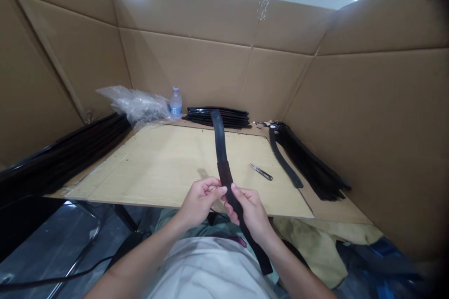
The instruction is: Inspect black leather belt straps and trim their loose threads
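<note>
A long, flat black strap (220, 142) is held up over the table's front edge. Its upper part looks smooth, and a slightly wider, duller section begins partway down; the lower end hangs over my lap. My right hand (253, 210) is closed around the middle of this strap, thumb on top and fingers beneath. At the strap's left edge my left hand (201, 201) pinches with thumb and forefinger; any small detail between those fingertips is too fine to make out. Small thread snips (261, 172) lie on the board to the right of the strap.
A pale board (157, 163) covers the table. Black strips are piled at the left (77, 149), the back (196, 117) and the right (312, 163); one single strip (285, 161) lies apart. A water bottle (176, 103) stands beside clear plastic bags (140, 105). Cardboard walls (189, 60) enclose the table.
</note>
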`<state>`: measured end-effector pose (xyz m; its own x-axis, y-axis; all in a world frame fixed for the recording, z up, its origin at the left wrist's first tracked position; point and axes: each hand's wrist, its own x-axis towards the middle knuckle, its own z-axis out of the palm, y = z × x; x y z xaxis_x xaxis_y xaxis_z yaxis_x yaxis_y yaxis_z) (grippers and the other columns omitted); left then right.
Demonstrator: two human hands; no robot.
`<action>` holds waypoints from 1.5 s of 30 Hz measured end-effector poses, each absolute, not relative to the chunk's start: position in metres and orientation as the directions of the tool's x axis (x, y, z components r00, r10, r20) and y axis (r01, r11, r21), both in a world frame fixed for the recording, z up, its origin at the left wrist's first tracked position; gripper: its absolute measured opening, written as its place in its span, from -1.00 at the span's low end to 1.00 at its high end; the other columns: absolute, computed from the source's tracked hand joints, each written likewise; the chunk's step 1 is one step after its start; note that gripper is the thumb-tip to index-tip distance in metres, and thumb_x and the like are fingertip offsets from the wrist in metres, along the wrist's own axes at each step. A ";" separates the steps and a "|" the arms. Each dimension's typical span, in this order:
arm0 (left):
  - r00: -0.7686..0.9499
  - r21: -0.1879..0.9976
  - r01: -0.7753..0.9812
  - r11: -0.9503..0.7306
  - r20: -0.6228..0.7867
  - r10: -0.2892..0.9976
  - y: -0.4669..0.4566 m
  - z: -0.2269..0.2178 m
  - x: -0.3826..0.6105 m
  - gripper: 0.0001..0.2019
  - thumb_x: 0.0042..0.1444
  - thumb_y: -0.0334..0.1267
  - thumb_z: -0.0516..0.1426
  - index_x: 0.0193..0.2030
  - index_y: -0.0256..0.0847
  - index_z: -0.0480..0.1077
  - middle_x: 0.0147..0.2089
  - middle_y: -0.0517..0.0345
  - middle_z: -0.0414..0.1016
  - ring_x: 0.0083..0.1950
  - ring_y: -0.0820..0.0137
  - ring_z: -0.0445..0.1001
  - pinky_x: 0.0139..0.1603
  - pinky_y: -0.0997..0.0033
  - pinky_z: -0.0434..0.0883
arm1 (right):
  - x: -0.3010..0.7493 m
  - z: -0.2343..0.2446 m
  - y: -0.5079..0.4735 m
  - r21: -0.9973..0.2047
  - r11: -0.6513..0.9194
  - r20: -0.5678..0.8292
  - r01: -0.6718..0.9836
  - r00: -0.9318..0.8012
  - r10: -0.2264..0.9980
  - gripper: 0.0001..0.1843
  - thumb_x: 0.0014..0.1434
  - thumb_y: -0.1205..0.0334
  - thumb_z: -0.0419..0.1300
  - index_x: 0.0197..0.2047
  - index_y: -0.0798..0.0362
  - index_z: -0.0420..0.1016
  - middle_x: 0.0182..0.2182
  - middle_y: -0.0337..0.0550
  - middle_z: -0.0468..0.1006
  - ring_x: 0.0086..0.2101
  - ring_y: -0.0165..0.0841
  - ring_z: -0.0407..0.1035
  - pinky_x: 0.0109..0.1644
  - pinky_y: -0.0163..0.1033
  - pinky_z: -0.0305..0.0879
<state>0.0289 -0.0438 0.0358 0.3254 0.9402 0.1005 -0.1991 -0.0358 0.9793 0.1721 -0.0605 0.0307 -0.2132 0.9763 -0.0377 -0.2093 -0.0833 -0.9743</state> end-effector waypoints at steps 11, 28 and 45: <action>0.269 0.968 -0.249 -0.038 0.107 0.957 -0.038 0.038 0.025 -0.76 -0.01 -0.20 0.21 -0.52 -0.30 0.28 -0.64 0.24 0.38 -0.63 0.56 0.32 -0.63 0.62 0.16 | 0.170 0.029 -0.063 -0.929 -0.057 0.046 -0.367 -0.266 0.963 -0.65 0.19 0.08 0.09 -0.44 0.21 0.43 -0.52 -0.16 0.38 -0.58 -0.54 0.18 -0.55 -0.40 0.08; 0.430 0.929 -0.358 0.098 0.070 0.900 -0.040 0.031 0.024 -0.76 -0.11 -0.27 0.27 -0.34 -0.39 0.39 -0.48 0.12 0.42 -0.53 0.50 0.37 -0.55 0.55 0.27 | 0.174 0.034 -0.066 -0.938 -0.080 0.059 -0.337 -0.383 0.922 -0.70 0.00 0.19 0.29 -0.30 0.08 0.24 -0.49 -0.21 0.50 -0.61 -0.44 0.38 -0.60 -0.39 0.31; 0.313 0.954 -0.266 -0.137 0.220 0.924 -0.052 0.035 0.038 -0.83 0.11 -0.22 0.11 -0.37 -0.31 0.31 -0.56 0.14 0.47 -0.56 0.41 0.47 -0.53 0.49 0.37 | 0.172 0.035 -0.069 -0.965 0.022 0.059 -0.261 -0.136 0.989 -0.56 0.18 -0.01 0.06 -0.50 0.19 0.44 -0.59 -0.16 0.43 -0.66 -0.53 0.17 -0.61 -0.39 0.07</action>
<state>0.0377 -0.0524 0.0348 0.3127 0.9240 0.2200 -0.2660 -0.1372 0.9542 0.1721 -0.0685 0.0345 -0.1358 0.9890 0.0588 -0.2606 0.0217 -0.9652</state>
